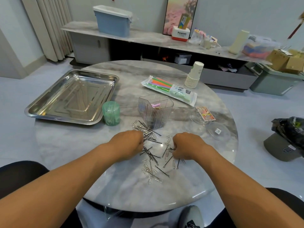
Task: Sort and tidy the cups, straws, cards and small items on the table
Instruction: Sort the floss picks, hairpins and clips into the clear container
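On the round table [65,145] a steel tray [72,96] lies at the far left. The straw pack [169,89] lies slanted, its long axis going from far left to near right, with stacked cups [194,74] just behind. The left hand [130,143] and right hand [185,145] rest among scattered clips [151,173] and hairpins [149,153], fingers curled under; what each grip holds, I cannot tell. A clear box [156,111] stands just behind them.
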`<state>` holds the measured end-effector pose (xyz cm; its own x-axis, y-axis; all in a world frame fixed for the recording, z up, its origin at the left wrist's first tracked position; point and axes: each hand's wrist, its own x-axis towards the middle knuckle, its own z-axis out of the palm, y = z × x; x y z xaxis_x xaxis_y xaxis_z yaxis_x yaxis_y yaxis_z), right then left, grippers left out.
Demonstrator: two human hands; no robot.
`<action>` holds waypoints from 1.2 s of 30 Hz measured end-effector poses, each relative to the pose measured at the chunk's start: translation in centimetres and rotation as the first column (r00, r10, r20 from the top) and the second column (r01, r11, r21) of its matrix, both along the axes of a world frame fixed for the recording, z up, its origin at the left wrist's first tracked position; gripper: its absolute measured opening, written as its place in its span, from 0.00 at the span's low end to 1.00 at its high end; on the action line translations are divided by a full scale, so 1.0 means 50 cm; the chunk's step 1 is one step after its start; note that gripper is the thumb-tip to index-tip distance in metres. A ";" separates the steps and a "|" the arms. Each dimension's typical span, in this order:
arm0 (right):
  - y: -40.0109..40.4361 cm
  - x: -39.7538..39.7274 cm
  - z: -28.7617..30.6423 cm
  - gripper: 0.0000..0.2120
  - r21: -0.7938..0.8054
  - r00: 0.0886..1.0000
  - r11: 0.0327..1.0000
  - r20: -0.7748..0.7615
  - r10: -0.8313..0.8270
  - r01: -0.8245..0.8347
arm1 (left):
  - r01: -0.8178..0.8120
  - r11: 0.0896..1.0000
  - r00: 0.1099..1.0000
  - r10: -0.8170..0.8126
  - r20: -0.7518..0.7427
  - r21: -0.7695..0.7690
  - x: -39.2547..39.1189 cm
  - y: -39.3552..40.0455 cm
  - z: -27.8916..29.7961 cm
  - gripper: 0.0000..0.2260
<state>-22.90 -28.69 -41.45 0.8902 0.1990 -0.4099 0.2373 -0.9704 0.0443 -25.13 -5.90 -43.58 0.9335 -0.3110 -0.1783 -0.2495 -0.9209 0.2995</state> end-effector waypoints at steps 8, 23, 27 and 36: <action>-0.035 0.019 0.024 0.05 0.500 0.938 0.794 -0.180 -0.295 0.346 | -0.449 0.581 0.874 0.129 -0.468 -0.679 0.011 -0.003 0.014 0.05; -0.041 0.016 0.035 0.02 0.700 0.868 0.530 -0.287 -0.405 0.479 | -0.761 0.134 0.642 0.013 -0.767 -0.634 0.007 -0.020 0.041 0.14; 0.014 -0.009 0.051 0.07 0.798 0.835 0.277 -0.449 -0.319 0.535 | -0.799 0.067 0.598 -0.017 -0.801 -0.598 0.004 -0.033 0.044 0.08; 0.079 -0.031 0.050 0.07 0.826 0.853 0.219 -0.485 -0.194 0.519 | -0.864 -0.003 0.495 -0.197 -0.846 -0.504 -0.006 -0.051 0.040 0.10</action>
